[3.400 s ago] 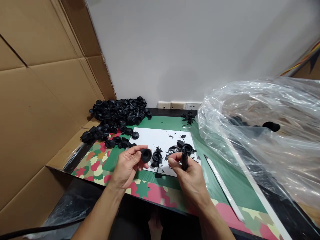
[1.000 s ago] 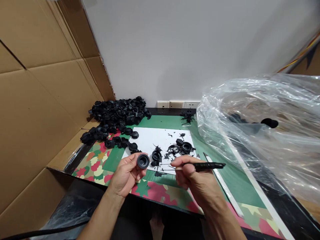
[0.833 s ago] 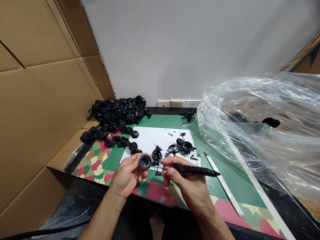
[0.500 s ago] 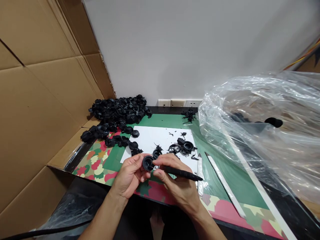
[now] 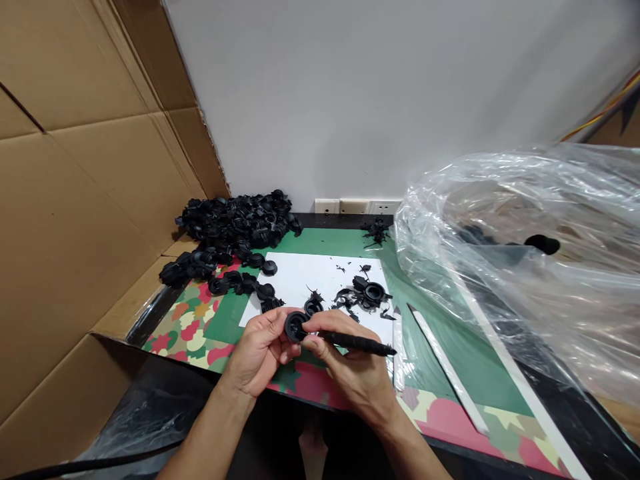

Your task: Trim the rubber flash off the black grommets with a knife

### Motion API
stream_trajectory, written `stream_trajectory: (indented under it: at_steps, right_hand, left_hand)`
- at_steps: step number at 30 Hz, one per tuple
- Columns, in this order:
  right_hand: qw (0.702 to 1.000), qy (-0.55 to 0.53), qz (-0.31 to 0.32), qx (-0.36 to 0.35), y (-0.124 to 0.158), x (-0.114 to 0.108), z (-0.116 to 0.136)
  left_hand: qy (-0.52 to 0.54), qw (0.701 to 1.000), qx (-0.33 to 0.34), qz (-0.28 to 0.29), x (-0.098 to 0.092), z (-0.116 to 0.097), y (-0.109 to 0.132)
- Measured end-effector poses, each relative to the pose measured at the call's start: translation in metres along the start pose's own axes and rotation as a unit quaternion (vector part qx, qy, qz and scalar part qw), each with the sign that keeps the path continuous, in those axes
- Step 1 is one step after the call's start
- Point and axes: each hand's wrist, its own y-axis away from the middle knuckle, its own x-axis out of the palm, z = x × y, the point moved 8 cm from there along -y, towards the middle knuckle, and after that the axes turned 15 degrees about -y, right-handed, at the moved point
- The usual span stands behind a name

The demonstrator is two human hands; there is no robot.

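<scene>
A: Your left hand (image 5: 260, 350) has its fingers curled shut on the small round black rubber cap (image 5: 296, 327). You hold it up just over the near edge of the white paper sheet (image 5: 320, 280), in the middle of the table.

B: Your right hand (image 5: 353, 373) pinches the thin black pen-shaped tool (image 5: 357, 343) tight, like a pencil. Its tip is at the cap's open mouth and its tail points to three o'clock. The very tip is too small to see well.

A: I think the tip could slip. The cap is soft and round, and your left thumb is right beside it. If you push hard, the tip may jump off and poke your finger.

B: The cap could pop out too, if your left grip is loose. It might roll to eleven o'clock, into the big heap of black rubber parts (image 5: 235, 227). Then you could not tell it from the others.

A: Mind your right arm as well. The big clear plastic bag (image 5: 525, 267) is close by at two o'clock, and the black rubber scraps (image 5: 367, 293) lie on the paper at one o'clock. A wide swing might bump the bag or scatter the scraps.
</scene>
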Motion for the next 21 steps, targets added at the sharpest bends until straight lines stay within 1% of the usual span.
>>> stream_trajectory:
  at_steps: [7,13,18,21]
  right_hand:
    - [1.0,-0.016,-0.007,0.016,0.0,-0.001,-0.004]
    - [0.996,-0.048,-0.015,0.071,0.001,-0.002,-0.015]
    - [0.978,-0.151,-0.051,0.137,0.006,-0.006,-0.03]
    - [0.969,-0.182,-0.059,0.159,0.008,-0.008,-0.034]
  left_hand:
    - [-0.007,1.0,0.007,0.001,0.0,0.0,-0.002]
    - [-0.015,1.0,0.001,-0.001,0.002,-0.001,0.0]
    - [-0.019,1.0,-0.014,-0.005,0.001,0.001,0.001]
    - [-0.023,1.0,-0.017,-0.004,0.002,0.002,0.002]
